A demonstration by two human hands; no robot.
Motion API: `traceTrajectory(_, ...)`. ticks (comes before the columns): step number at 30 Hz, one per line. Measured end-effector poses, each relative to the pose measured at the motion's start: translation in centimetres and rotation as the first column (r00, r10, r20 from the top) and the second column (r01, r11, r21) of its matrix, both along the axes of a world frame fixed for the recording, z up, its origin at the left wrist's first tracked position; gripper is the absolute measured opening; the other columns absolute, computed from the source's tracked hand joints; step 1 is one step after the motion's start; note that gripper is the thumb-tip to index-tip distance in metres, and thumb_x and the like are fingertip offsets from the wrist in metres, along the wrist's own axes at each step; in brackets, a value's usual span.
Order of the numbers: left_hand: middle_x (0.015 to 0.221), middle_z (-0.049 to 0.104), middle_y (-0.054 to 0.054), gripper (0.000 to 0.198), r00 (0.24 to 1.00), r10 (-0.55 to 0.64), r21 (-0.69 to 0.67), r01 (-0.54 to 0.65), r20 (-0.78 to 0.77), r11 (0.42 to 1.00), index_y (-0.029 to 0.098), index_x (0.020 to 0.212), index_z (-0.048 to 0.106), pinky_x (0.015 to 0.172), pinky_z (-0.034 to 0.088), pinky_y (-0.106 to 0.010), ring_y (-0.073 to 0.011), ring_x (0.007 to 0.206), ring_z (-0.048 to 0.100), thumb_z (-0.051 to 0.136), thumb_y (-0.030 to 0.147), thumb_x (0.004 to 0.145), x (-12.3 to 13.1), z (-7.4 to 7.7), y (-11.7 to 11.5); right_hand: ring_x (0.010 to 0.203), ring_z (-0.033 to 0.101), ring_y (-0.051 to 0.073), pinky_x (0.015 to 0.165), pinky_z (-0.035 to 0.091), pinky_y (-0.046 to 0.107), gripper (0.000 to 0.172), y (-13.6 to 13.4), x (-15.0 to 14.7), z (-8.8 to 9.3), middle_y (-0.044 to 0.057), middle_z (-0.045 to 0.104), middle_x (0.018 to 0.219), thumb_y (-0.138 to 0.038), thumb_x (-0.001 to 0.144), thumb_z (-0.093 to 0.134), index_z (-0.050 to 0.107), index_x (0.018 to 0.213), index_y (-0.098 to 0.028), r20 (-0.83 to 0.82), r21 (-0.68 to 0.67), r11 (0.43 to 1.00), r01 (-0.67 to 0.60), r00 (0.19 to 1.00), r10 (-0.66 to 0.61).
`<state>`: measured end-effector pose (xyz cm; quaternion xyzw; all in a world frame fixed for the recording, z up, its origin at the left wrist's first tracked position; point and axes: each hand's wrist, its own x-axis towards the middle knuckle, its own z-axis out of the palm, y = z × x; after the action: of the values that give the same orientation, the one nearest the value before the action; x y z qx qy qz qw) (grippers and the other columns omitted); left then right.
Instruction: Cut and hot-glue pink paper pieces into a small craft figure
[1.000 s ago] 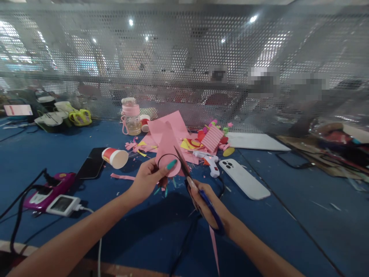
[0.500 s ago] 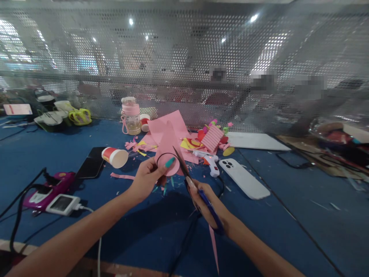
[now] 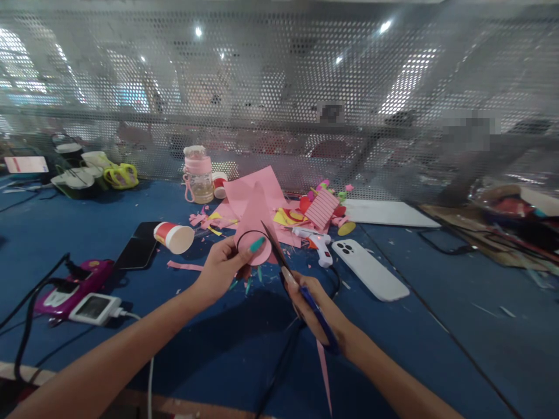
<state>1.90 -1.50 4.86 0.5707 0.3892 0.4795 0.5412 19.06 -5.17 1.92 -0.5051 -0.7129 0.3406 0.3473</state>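
My left hand (image 3: 222, 265) pinches a piece of pink paper (image 3: 254, 218) near the middle of the view, its thumb on top across a dark curved line drawn there. In my right hand (image 3: 312, 297) is a pair of scissors (image 3: 315, 305) with blue handles. The blades point up and away, lying along the right edge of the pink paper. How far apart the blades are, I cannot tell. A thin pink strip (image 3: 323, 369) hangs below my right hand. Behind the paper lie a larger pink sheet (image 3: 271, 183) and a heap of pink and yellow scraps.
A white glue gun (image 3: 321, 247) and white phone (image 3: 370, 270) lie right of my hands. On the left are a paper cup (image 3: 173, 237), a black phone (image 3: 137, 247) and a purple power strip (image 3: 76, 288). A bottle (image 3: 198, 177) stands before the perforated metal screen (image 3: 271, 75).
Hardly anything differs. Both hands, the pink paper and the scissors keep almost the same place; the left fingers below the paper shift very slightly.
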Motion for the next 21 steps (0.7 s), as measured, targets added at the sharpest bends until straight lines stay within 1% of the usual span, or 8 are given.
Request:
traceTrajectory(7, 0.037, 0.046, 0.006, 0.036, 0.999, -0.011, -0.007, 0.011, 0.032, 1.000, 0.015, 0.058, 0.048, 0.033, 0.031, -0.016, -0.0039, 0.032, 0.040, 0.066, 0.046, 0.061, 0.02, 0.13, 0.01, 0.049, 0.036, 0.010, 0.045, 0.029, 0.023, 0.044, -0.07, 0.01, 0.27, -0.002, 0.038, 0.054, -0.055, 0.083, 0.029, 0.039, 0.059, -0.020, -0.010, -0.028, 0.999, -0.021, 1.000, 0.021)
traceTrajectory(9, 0.039, 0.049, 0.005, 0.036, 0.999, -0.009, -0.005, 0.009, 0.043, 1.000, 0.015, 0.059, 0.049, 0.034, 0.035, -0.017, -0.0051, 0.033, 0.044, 0.066, 0.046, 0.060, 0.03, 0.11, 0.01, 0.048, 0.036, 0.010, 0.045, 0.029, 0.022, 0.044, -0.09, -0.03, 0.39, -0.002, 0.037, 0.052, -0.055, 0.083, 0.030, 0.040, 0.059, -0.019, -0.023, -0.045, 0.999, -0.016, 1.000, 0.015)
traceTrajectory(12, 0.047, 0.056, 0.003, 0.036, 0.998, 0.011, -0.011, -0.011, 0.065, 1.000, 0.014, 0.064, 0.052, 0.039, 0.044, -0.019, -0.0085, 0.040, 0.053, 0.067, 0.046, 0.060, 0.09, 0.12, -0.05, 0.045, 0.036, 0.010, 0.043, 0.029, 0.022, 0.046, -0.04, -0.08, 0.36, -0.003, 0.036, 0.049, -0.057, 0.082, 0.030, 0.043, 0.060, -0.019, -0.018, -0.078, 0.997, -0.011, 1.000, 0.010)
traceTrajectory(15, 0.052, 0.057, 0.003, 0.036, 0.997, 0.024, -0.034, -0.022, 0.070, 0.999, 0.014, 0.068, 0.052, 0.042, 0.048, -0.021, -0.0101, 0.043, 0.057, 0.067, 0.046, 0.060, 0.12, 0.20, -0.14, 0.044, 0.037, 0.010, 0.041, 0.029, 0.022, 0.046, 0.03, -0.09, 0.17, -0.003, 0.036, 0.048, -0.057, 0.082, 0.030, 0.045, 0.061, -0.019, -0.006, -0.070, 0.997, -0.013, 1.000, 0.013)
traceTrajectory(18, 0.048, 0.055, 0.005, 0.037, 0.998, 0.030, -0.048, -0.027, 0.060, 0.999, 0.015, 0.068, 0.051, 0.040, 0.048, -0.022, -0.0103, 0.039, 0.056, 0.066, 0.047, 0.060, 0.10, 0.24, -0.17, 0.045, 0.037, 0.009, 0.041, 0.028, 0.022, 0.046, 0.05, -0.07, 0.06, -0.004, 0.035, 0.050, -0.056, 0.083, 0.029, 0.043, 0.059, -0.019, 0.004, -0.041, 0.999, -0.019, 1.000, 0.019)
traceTrajectory(21, 0.042, 0.053, 0.005, 0.036, 0.998, 0.039, -0.022, -0.038, 0.040, 0.999, 0.015, 0.066, 0.050, 0.037, 0.045, -0.020, -0.0095, 0.034, 0.053, 0.065, 0.047, 0.062, 0.09, 0.13, -0.17, 0.045, 0.037, 0.010, 0.042, 0.028, 0.022, 0.046, 0.01, -0.05, 0.02, -0.003, 0.035, 0.051, -0.059, 0.081, 0.030, 0.040, 0.058, -0.020, -0.015, -0.026, 0.999, -0.019, 1.000, 0.018)
